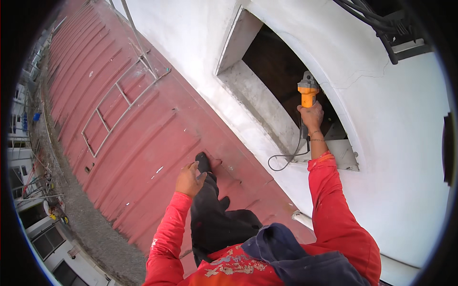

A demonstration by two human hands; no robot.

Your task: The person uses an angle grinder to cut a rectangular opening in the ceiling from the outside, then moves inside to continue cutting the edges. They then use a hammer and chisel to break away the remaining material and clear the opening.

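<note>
My right hand (311, 116) is raised and closed around the yellow handle of an angle grinder (307, 90), held at the dark rectangular opening (281, 76) in the white plastered wall (396, 124). The tool's grey cable (291, 155) loops down from my wrist along the sill. My left hand (189, 180) hangs free over the red corrugated metal roof (129, 128), fingers loosely apart, holding nothing, close to my dark trouser leg and shoe (205, 164). Both sleeves are red.
A metal ladder (119, 102) lies flat on the sloping red roof. The roof edge drops at left to a gravel yard and buildings (47, 209) far below. Black cables on a bracket (381, 24) run across the wall at top right.
</note>
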